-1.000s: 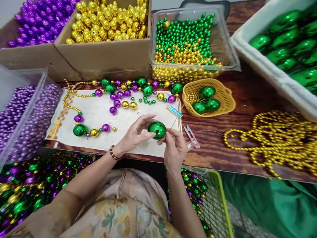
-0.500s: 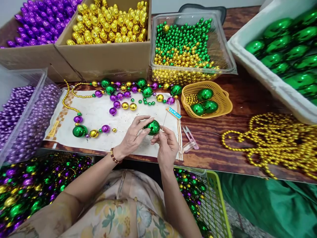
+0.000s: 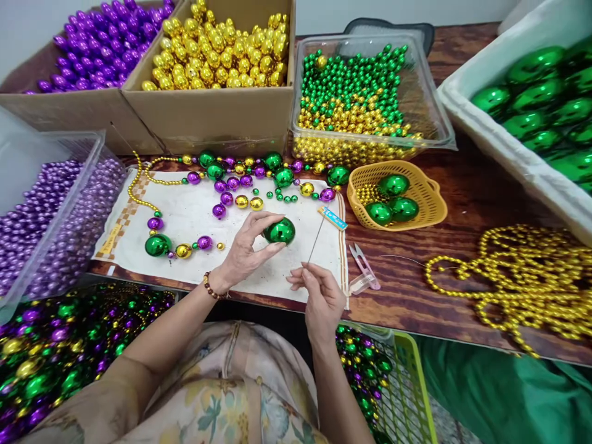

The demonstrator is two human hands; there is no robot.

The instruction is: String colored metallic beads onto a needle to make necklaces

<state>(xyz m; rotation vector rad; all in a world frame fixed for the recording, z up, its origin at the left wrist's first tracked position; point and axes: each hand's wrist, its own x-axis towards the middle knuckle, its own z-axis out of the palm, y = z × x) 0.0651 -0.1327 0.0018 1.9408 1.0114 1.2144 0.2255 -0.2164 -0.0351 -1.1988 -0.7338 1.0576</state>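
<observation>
My left hand (image 3: 245, 250) grips a large shiny green ball bead (image 3: 280, 230) between thumb and fingers, above the white cloth (image 3: 185, 216). A thin needle (image 3: 316, 238) is pinched in my right hand (image 3: 321, 296); it slants up from the fingertips, apart from the bead. Left on the cloth lies a strand end with a green ball (image 3: 158, 245), purple and gold beads, and a small gold bead (image 3: 221, 246) by its end. More of the bead strand (image 3: 283, 177) runs along the cloth's far edge, with loose purple, gold and small green beads near it.
Right of the cloth are pink-handled thread snips (image 3: 364, 266), a yellow basket (image 3: 437, 206) with green balls, and piled gold bead strings (image 3: 522, 277). Boxes of purple and gold beads (image 3: 222, 55), a clear bin (image 3: 444, 132) and a foam box (image 3: 490, 139) surround the work area.
My right hand has drawn back, down and to the right, with the needle, away from the green bead. My left hand still holds the bead. The whole view has shifted slightly.
</observation>
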